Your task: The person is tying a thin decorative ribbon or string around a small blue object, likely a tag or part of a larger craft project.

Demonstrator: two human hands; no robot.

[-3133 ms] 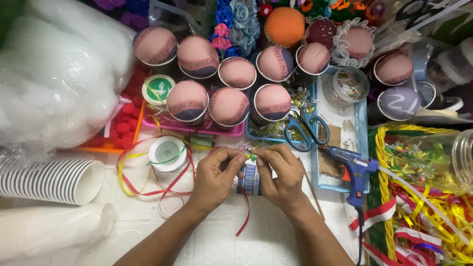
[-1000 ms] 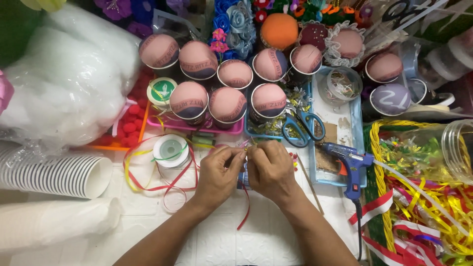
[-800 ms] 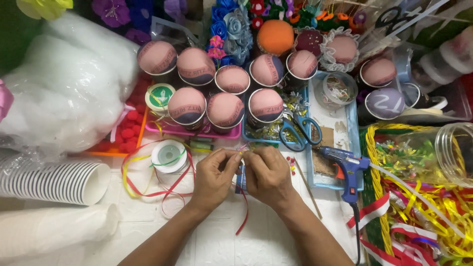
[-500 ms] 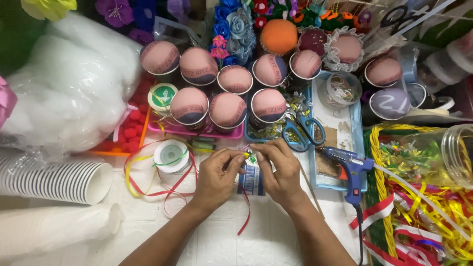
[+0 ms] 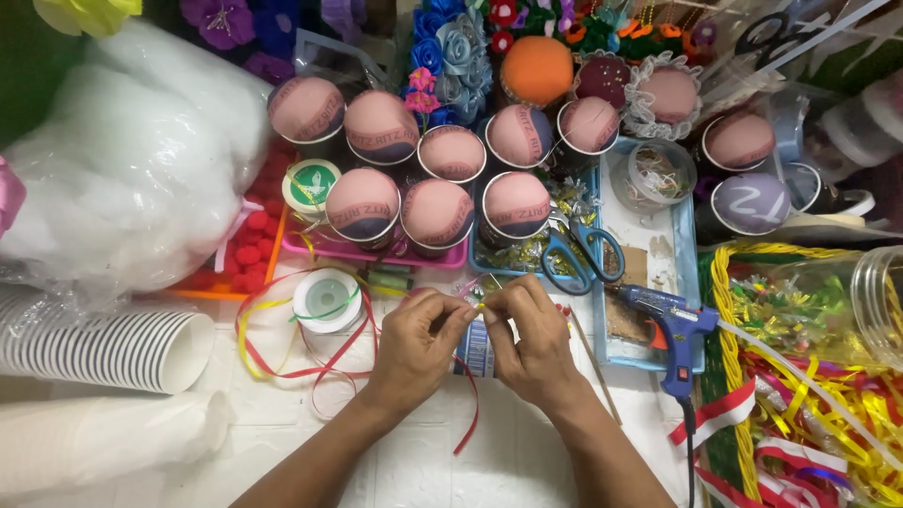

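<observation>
Both hands, the left hand (image 5: 414, 341) and right hand (image 5: 534, 339), pinched a thin yellow ribbon (image 5: 480, 305) closed atop the small cup (image 5: 475, 346) on the table (image 5: 282, 442), seemingly mid-knot, needing a steady tightening pull.

Glossy satin ribbon (image 5: 324, 362) is trailing over the matt white table (image 5: 414, 470), beside ribbed paper cups (image 5: 103, 348), a crinkly clear plastic bag (image 5: 141, 169) and a smooth blue plastic glue gun (image 5: 673, 329).

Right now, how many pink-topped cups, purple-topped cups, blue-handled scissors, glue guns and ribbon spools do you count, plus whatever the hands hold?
Pink-topped cups: 10
Purple-topped cup: 1
Blue-handled scissors: 1
Glue gun: 1
Ribbon spools: 2
Small cup held by left hand and right hand: 1
Total: 16
</observation>
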